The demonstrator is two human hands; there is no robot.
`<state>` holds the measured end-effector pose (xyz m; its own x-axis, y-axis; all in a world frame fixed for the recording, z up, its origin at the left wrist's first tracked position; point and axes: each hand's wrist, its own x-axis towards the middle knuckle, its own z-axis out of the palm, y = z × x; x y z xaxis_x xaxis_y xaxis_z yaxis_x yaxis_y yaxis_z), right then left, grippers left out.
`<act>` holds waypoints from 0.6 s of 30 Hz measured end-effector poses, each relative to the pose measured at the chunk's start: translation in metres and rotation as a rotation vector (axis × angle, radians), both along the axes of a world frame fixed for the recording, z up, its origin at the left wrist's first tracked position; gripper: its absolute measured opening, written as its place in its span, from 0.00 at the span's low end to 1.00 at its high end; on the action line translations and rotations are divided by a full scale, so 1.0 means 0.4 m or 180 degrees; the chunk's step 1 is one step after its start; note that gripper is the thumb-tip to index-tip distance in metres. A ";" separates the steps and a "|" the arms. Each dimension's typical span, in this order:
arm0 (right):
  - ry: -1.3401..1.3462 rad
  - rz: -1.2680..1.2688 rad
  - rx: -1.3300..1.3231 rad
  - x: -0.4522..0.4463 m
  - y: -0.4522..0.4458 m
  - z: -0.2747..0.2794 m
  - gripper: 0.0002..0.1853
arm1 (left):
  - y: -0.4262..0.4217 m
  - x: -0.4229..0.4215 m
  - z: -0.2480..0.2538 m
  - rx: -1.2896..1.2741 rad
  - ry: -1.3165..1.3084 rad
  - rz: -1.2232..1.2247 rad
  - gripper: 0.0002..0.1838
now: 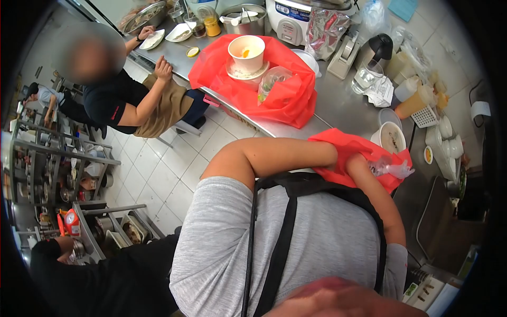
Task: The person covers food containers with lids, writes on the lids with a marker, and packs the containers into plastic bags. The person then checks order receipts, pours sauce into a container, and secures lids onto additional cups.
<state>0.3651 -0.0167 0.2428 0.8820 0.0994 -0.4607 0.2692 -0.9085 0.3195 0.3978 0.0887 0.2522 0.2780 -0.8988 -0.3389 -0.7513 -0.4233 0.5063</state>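
Grey shirt (285, 216) nearest, black strap over it. Left hand (331, 156) runs into the folds of a red plastic carrier bag (348, 141) at the worktop's (338, 100) near edge; its fingers are lost in the film, cannot tell how they stand. Right hand (358, 162) bends into the same bag from the other side, fingers also hidden, spread or pinching unclear. A crinkled clear plastic packet (397, 168) lies by the right wrist.

Bag film looks thin, limp, a bit slippery; light by itself, and likely to stretch or tear under a narrow pinch. Best hold, I judge: gathered rim, several folds together.

Just behind, a white tub (391, 138), open-topped, food inside; whether it stands in the bag or beside it, can't tell. Stiff-walled, probably weighty and easily slopped; take it low, round the wall.

Farther along, a second red bag (296, 108) spreads around a white bowl (246, 57) with something orange-yellow in it. Beyond: tape dispenser (343, 59), rice cooker (288, 22).
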 end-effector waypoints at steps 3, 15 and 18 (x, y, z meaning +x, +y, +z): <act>-0.0033 -0.0107 0.0156 -0.006 -0.037 -0.021 0.12 | -0.003 0.003 0.000 -0.0012 -0.0006 -0.0003 0.22; 0.0825 -0.0127 -0.0158 0.010 -0.097 0.068 0.15 | -0.055 -0.010 -0.009 -0.0017 -0.0119 -0.0162 0.19; 0.0752 -0.0453 0.0069 -0.007 -0.071 0.134 0.16 | -0.055 -0.006 -0.016 -0.0040 -0.0129 -0.0192 0.18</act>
